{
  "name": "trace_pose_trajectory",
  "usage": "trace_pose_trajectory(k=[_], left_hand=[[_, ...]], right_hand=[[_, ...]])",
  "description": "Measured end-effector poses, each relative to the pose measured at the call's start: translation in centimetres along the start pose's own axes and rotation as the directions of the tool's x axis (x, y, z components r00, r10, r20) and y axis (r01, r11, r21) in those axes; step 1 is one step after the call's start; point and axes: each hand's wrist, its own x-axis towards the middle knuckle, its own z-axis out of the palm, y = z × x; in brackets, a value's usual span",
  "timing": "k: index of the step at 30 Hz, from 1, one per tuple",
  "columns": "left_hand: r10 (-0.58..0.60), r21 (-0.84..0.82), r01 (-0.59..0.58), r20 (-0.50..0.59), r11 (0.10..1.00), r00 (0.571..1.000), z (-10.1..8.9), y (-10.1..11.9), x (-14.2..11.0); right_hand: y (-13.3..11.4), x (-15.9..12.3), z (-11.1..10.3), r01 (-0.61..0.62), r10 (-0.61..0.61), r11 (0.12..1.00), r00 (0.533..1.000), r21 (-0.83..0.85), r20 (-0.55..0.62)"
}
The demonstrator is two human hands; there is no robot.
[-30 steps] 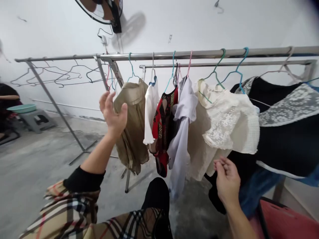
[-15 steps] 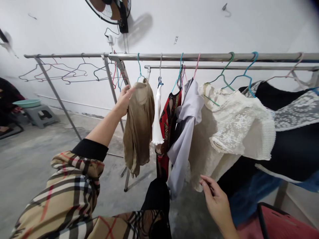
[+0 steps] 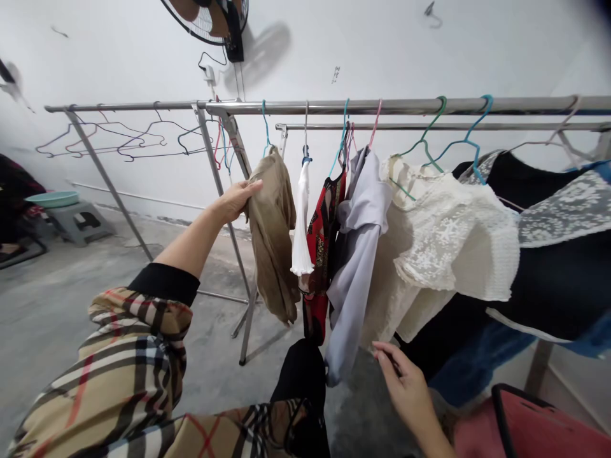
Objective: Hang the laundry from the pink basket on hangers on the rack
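Note:
My left hand is closed on the upper side of a brown long-sleeved shirt, which hangs from a blue hanger on the metal rail. Right beside the shirt hangs a narrow white ruffled garment. Low on the right, my right hand has loosely curled fingers, with a gap between thumb and fingers and nothing visible in it. Its fingertips are close to the hem of a cream lace garment; whether they touch it I cannot tell.
A red patterned garment and a pale lilac one hang mid-rail; a black garment with lace is at right. Bare hangers fill the left rail. A grey stool bears a green basin. Bottom right is something red.
My left hand has moved slightly down, and the brown shirt has turned and swung right at its lower end. My right hand has shifted a little left and down.

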Motion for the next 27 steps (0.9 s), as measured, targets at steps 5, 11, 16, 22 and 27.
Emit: trace_pose_trajectory(k=[5,11,16,22,27], left_hand=[[0.058,0.027,-0.057,-0.046,0.998,0.997,0.0,0.9,-1.9],[0.617,0.776,-0.226,-0.252,0.589,0.745,1.3,1.0,-5.1],[0.633,0.893,-0.331,0.069,0.306,0.771,2.5,-1.5,-7.5],[0.413,0.853,-0.238,0.029,0.464,0.91,5.8,-2.3,-9.7],[0.494,0.815,-0.157,-0.174,0.558,0.852,4.6,-0.9,-7.1]], right_hand=[[0.7,-0.2,0.3,-0.028,0.029,1.0,0.996,-0.01,0.079],[0.5,-0.4,1.0,-0.023,0.024,1.0,0.989,-0.012,0.143],[1.1,-0.6,1.3,-0.038,0.04,0.999,0.981,-0.016,0.188],[0.7,-0.7,1.3,-0.043,0.043,0.999,0.983,-0.003,0.181],[0.1,-0.8,1.6,0.018,-0.019,1.0,0.979,0.007,0.202]])
